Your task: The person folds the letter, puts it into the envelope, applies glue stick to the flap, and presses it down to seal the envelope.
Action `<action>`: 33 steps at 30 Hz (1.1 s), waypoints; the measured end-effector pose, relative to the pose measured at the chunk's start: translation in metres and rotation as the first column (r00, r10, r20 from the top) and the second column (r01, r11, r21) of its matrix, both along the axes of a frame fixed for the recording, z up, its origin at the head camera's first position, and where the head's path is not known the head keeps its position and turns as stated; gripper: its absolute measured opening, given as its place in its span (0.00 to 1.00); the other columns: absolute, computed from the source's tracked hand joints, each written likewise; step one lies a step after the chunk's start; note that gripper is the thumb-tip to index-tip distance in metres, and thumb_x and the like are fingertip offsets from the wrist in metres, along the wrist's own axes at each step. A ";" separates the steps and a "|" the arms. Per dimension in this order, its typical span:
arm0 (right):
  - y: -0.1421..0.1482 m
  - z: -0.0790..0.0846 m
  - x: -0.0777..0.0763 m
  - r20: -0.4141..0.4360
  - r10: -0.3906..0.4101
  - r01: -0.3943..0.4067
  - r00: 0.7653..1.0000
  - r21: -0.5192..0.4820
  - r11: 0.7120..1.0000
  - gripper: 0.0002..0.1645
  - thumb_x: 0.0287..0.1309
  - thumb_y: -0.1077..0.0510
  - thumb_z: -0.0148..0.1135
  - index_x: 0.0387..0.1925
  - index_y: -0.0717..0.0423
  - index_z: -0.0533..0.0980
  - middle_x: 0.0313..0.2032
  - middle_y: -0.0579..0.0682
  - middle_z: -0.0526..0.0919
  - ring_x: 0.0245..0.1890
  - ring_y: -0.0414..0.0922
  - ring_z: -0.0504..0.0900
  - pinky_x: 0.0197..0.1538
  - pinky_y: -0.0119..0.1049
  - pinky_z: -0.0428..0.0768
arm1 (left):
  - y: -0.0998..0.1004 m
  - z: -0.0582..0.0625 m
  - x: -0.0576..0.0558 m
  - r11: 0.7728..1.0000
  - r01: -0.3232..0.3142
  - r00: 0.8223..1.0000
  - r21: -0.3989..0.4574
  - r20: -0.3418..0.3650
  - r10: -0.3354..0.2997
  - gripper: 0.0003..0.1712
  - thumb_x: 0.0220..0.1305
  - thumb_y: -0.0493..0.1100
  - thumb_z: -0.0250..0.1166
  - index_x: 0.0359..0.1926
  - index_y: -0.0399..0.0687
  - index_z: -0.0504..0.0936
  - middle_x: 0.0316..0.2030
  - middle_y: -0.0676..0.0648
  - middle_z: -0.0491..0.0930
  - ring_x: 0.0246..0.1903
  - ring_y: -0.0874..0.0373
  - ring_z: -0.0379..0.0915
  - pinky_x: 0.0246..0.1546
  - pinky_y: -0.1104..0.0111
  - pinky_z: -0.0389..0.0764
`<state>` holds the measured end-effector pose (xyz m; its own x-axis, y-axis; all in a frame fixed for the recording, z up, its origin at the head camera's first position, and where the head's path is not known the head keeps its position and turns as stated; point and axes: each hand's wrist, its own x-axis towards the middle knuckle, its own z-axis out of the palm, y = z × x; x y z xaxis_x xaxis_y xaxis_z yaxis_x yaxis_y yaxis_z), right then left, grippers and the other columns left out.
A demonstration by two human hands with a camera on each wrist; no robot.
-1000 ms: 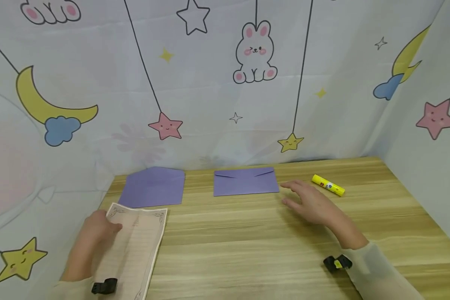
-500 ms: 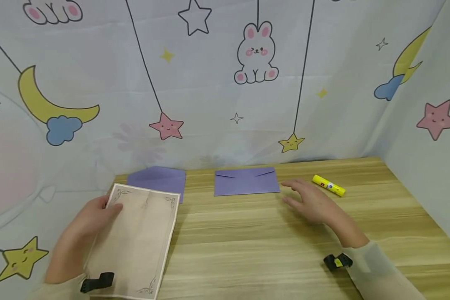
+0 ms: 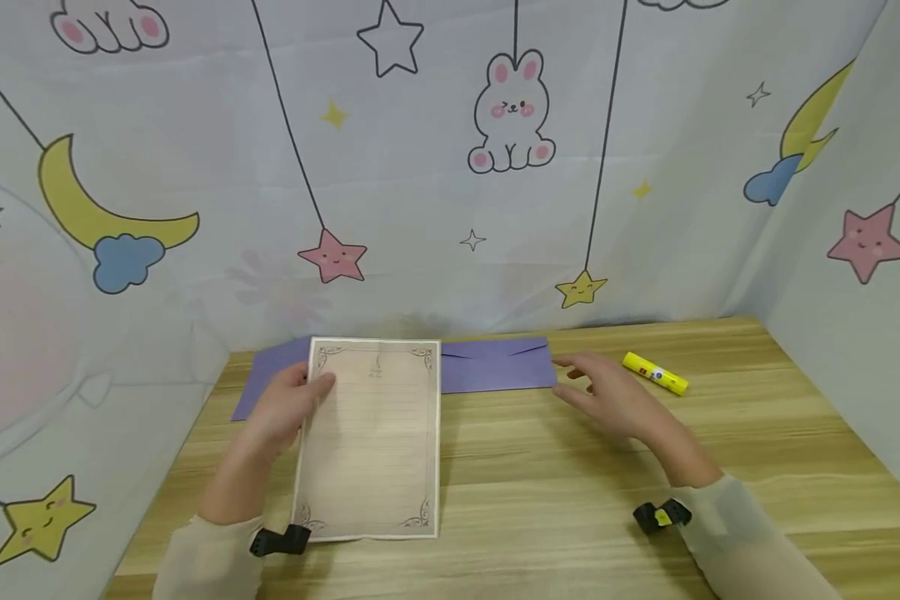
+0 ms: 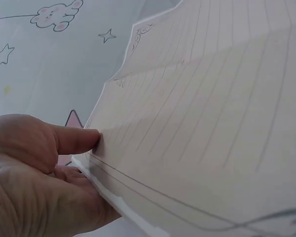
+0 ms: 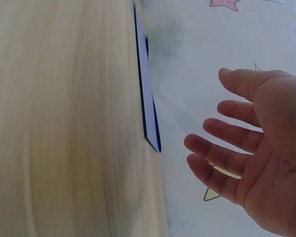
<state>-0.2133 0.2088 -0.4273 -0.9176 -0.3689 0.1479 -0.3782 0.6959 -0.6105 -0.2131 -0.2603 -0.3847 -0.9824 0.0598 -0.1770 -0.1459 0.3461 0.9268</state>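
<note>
My left hand [image 3: 281,408] pinches the left edge of a sheet of cream letter paper [image 3: 371,442], thumb on its front. In the head view the sheet faces me, with ruled lines and ornate corner borders. Faint creases run across it in the left wrist view, where the thumb [image 4: 81,140] presses near the margin. To the right, my right hand [image 3: 607,396] holds nothing. Its fingers are relaxed and spread, as the palm [image 5: 281,173] in the right wrist view shows. Nearest to its fingertips is a purple envelope [image 3: 502,367], partly covered by the paper.
Another purple envelope [image 3: 258,379] lies at the back left, mostly hidden behind the paper and left hand. A yellow glue stick [image 3: 655,373] lies beyond the right hand. A printed cloth [image 3: 420,192] rises behind the wooden table [image 3: 555,517].
My left hand has lifted the letter paper from the left side and carried it right, turning it upright before the envelopes. The right hand has barely moved.
</note>
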 end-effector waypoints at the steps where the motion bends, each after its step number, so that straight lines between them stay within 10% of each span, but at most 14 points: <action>1: -0.002 0.000 0.000 -0.002 0.000 0.000 1.000 -0.012 1.000 0.31 0.77 0.48 0.63 0.72 0.59 0.73 0.69 0.58 0.77 0.61 0.58 0.82 0.58 0.58 0.83 | 0.008 -0.001 -0.002 1.000 -0.010 1.000 0.023 0.000 0.010 0.25 0.84 0.42 0.54 0.66 0.21 0.68 0.41 0.37 0.83 0.35 0.55 0.82 0.35 0.62 0.87; 16: -0.035 -0.009 -0.010 0.121 -0.088 0.114 0.989 -0.223 0.968 0.32 0.78 0.43 0.62 0.69 0.61 0.75 0.60 0.58 0.83 0.55 0.55 0.84 0.55 0.52 0.84 | 0.108 -0.027 -0.028 0.970 -0.056 0.998 0.237 0.017 0.054 0.21 0.83 0.40 0.55 0.65 0.27 0.74 0.47 0.35 0.82 0.40 0.51 0.83 0.40 0.61 0.86; 33: -0.041 -0.010 -0.013 0.381 -0.163 0.339 0.910 -0.460 0.821 0.22 0.81 0.47 0.57 0.54 0.64 0.79 0.41 0.58 0.84 0.37 0.49 0.83 0.40 0.38 0.85 | 0.154 -0.039 -0.035 0.923 0.002 0.998 0.384 0.054 -0.025 0.21 0.83 0.40 0.54 0.66 0.27 0.73 0.48 0.36 0.82 0.41 0.51 0.83 0.43 0.62 0.86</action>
